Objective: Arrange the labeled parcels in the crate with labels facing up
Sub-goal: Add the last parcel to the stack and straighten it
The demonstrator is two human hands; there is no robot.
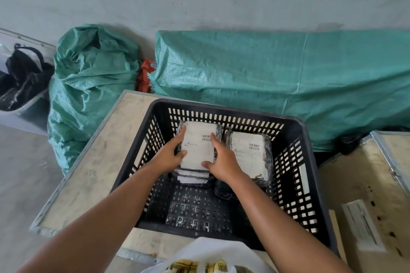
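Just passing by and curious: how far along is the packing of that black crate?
Done: one parcel on the right lies label up in the crate. In hand: the left hand and right hand settle the top parcel on a left stack, label up. Left: the crate's near half is bare; no waiting parcels show.

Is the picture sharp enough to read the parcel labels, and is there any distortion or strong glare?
Head view: soft, even light with no hard shadows; barcodes on the top left parcel and right parcel show, but the text is too blurred to read; the wide lens bends the crate edges; mild sheen on the plastic wrap.
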